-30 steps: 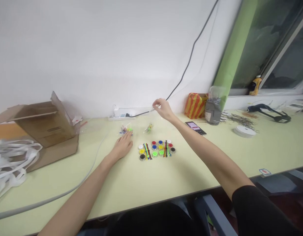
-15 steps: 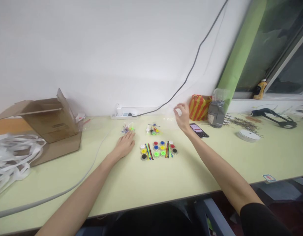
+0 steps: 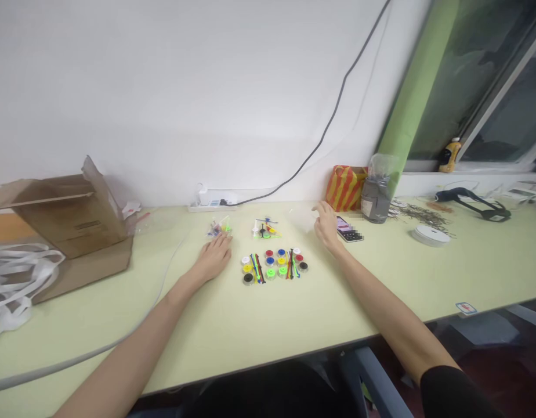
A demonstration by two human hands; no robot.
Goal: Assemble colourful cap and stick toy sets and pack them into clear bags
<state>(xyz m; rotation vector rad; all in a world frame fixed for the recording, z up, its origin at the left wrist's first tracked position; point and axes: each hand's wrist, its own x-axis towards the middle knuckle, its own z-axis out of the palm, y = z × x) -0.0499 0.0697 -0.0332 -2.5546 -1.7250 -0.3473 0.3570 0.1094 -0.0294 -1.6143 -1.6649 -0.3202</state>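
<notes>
As left hand (image 3: pixel 214 260) rests, table edge (image 3: pixel 259 363) well apart

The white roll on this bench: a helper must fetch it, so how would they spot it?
Start at the window end of the pale green bench. Past the scatter of small brownish bits lies the roll, flat, the only white disc there.

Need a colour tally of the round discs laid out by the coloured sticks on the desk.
White discs: 2
Yellow discs: 2
Black discs: 2
Red discs: 2
Blue discs: 2
Green discs: 2
Total: 12
</notes>
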